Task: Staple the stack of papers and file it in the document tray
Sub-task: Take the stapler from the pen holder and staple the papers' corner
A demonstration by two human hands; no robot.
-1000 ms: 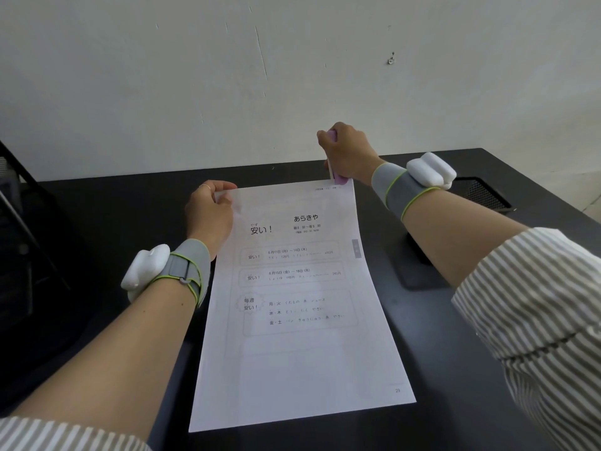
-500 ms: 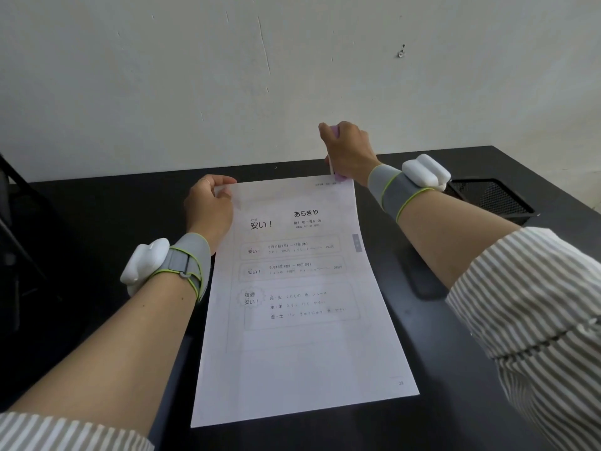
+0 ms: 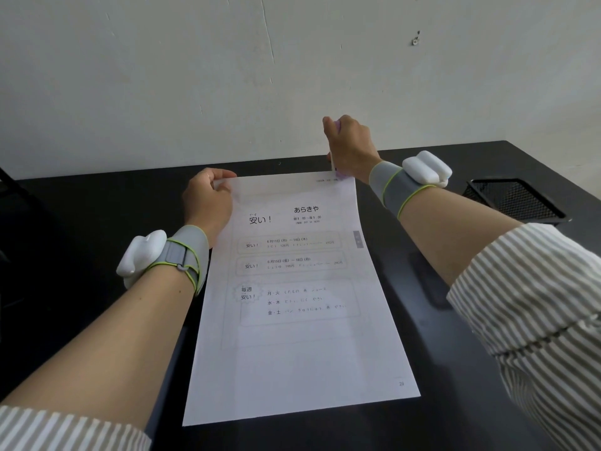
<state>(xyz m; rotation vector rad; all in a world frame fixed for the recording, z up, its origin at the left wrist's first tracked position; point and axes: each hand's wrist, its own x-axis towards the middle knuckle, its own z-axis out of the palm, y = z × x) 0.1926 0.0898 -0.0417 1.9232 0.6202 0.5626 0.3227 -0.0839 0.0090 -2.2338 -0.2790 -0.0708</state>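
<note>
A stack of white printed papers (image 3: 302,336) lies lengthwise on the black desk (image 3: 81,222). My left hand (image 3: 206,203) pinches the stack's far left corner. At the far right corner, my right hand (image 3: 349,146) is closed around a pale purple stapler (image 3: 338,172), held upright with its lower end on the paper's edge. Most of the stapler is hidden by my fingers. A black mesh document tray (image 3: 517,200) sits at the right side of the desk, beyond my right forearm.
A white wall (image 3: 227,76) rises right behind the desk's far edge. A dark frame or chair part (image 3: 6,183) shows at the far left. Both wrists carry grey bands with white sensor pods.
The view has shifted slightly, showing more of the mesh tray at right. Both hands keep the same grips on the paper corner and the stapler.
</note>
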